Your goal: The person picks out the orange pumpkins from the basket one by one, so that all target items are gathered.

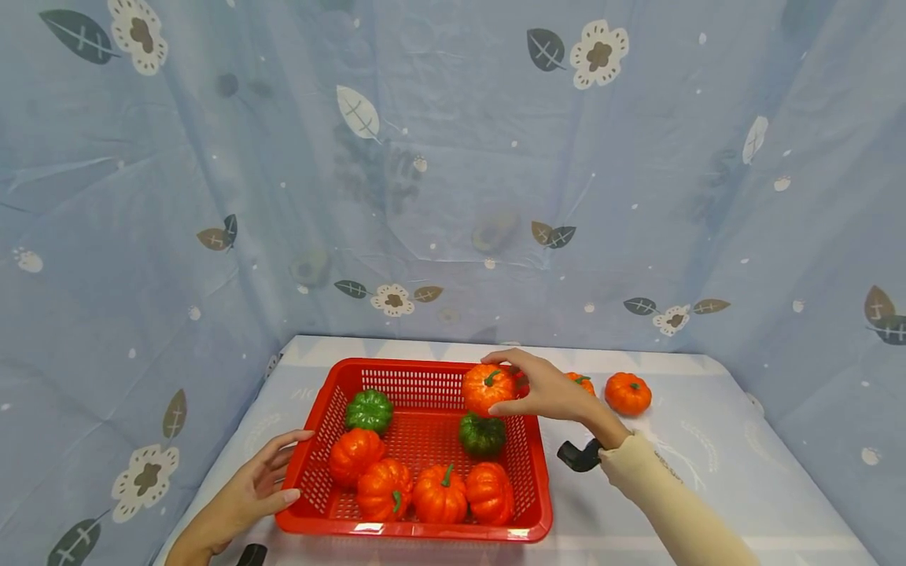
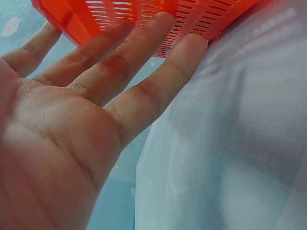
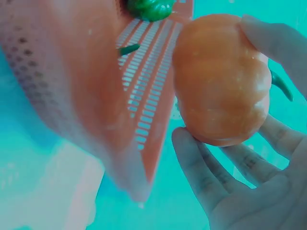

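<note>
My right hand [image 1: 545, 389] grips an orange toy pumpkin [image 1: 484, 393] with a green stem, holding it above the right part of a red plastic basket [image 1: 418, 528]. In the right wrist view the thumb and fingers lie around this pumpkin on opposite sides. Just below it in the head view, a green pumpkin [image 1: 483, 437] sits in the basket. At the basket's left side is my left hand [image 1: 248, 487], its fingers fairly straight. The left wrist view shows those fingertips against the slotted basket wall [image 2: 206, 21].
Inside the basket, another green pumpkin [image 1: 370, 412] lies at the back left, and several orange pumpkins [image 1: 384, 489] line the left and front. Two more orange pumpkins [image 1: 627, 394] are on the white table [image 1: 679, 448] at right, one partly hidden. A patterned blue curtain [image 1: 453, 196] surrounds the table.
</note>
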### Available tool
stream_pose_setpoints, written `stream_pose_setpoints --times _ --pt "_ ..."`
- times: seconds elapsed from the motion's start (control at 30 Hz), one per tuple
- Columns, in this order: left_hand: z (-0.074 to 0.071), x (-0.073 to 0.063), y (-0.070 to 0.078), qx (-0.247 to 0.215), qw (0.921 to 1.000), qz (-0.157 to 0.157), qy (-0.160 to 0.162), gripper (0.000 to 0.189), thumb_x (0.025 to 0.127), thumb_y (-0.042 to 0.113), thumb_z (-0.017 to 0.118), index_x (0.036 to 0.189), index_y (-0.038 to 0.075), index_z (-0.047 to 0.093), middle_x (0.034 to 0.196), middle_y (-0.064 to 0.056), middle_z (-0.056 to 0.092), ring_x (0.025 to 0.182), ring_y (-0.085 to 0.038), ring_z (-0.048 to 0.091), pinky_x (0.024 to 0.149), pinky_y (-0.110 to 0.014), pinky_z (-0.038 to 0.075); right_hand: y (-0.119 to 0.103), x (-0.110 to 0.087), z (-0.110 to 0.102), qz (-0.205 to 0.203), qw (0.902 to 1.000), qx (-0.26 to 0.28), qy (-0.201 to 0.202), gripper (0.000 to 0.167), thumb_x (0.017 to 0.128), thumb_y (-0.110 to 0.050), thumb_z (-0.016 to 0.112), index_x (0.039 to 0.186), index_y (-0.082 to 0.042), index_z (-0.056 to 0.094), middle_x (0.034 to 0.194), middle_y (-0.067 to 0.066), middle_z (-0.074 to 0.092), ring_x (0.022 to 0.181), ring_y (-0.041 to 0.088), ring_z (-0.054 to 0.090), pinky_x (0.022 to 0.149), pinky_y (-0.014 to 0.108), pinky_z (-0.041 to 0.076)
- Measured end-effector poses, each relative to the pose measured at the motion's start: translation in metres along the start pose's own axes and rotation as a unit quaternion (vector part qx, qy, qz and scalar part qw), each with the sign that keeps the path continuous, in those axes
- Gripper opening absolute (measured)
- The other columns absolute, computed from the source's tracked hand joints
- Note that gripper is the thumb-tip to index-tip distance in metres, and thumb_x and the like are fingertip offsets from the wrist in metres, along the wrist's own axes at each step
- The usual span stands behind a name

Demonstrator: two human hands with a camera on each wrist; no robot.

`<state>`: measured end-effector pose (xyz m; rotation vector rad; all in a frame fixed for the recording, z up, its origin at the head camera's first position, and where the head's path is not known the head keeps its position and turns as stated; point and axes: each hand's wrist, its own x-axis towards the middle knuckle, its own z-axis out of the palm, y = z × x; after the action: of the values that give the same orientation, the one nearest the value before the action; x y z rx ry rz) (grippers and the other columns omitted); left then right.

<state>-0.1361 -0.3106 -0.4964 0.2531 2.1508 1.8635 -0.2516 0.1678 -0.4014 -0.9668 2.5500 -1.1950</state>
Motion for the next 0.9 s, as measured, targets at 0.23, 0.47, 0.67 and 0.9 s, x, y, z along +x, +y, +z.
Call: stream_pose_setpoints --times 0.23,0.47,0.67,0.9 --pt "-0.001 0.000 0.001 -0.001 1.0000 -0.003 -0.003 0.073 0.096 0.007 0.067 0.158 0.013 0.028 0.158 -0.032 0.029 0.123 -0.013 0.057 0.092 -0.042 0.059 0.009 -0.019 -0.010 0.018 0.9990 0.002 0.040 0.072 0.081 -0.041 0.088 0.144 -0.028 0.054 0.135 -0.006 0.059 0.115 0.022 0.059 0.093 0.042 0.056" --pt "-0.001 -0.001 0.000 -0.003 1.0000 0.000 -0.002 0.073 0.096 0.005 0.067 0.158 0.013 0.028 0.157 -0.032 0.029 0.122 -0.011 0.059 0.092 -0.041 0.059 0.017 -0.038 -0.019 0.060 0.9947 0.003 0.083 0.074 0.078 -0.048 0.089 0.142 -0.035 0.053 0.135 -0.004 0.058 0.113 0.025 0.060 0.090 0.049 0.058" --pt "-0.002 0.001 0.000 -0.004 1.0000 0.005 -0.005 0.074 0.096 0.003 0.066 0.158 0.012 0.028 0.157 -0.031 0.029 0.121 -0.007 0.059 0.093 -0.039 0.058 0.028 -0.058 -0.028 0.091 0.9890 0.005 0.117 0.075 0.078 -0.049 0.089 0.143 -0.038 0.053 0.134 0.002 0.057 0.117 0.030 0.059 0.083 0.039 0.058" --pt "-0.001 0.001 0.000 -0.003 1.0000 0.003 -0.005 0.073 0.096 0.004 0.065 0.158 0.013 0.028 0.158 -0.031 0.028 0.121 -0.006 0.059 0.094 -0.038 0.058 0.043 -0.085 -0.043 0.117 0.9814 0.004 0.153 0.073 0.082 -0.045 0.087 0.145 -0.033 0.052 0.139 0.004 0.053 0.112 0.033 0.060 0.084 0.040 0.058"
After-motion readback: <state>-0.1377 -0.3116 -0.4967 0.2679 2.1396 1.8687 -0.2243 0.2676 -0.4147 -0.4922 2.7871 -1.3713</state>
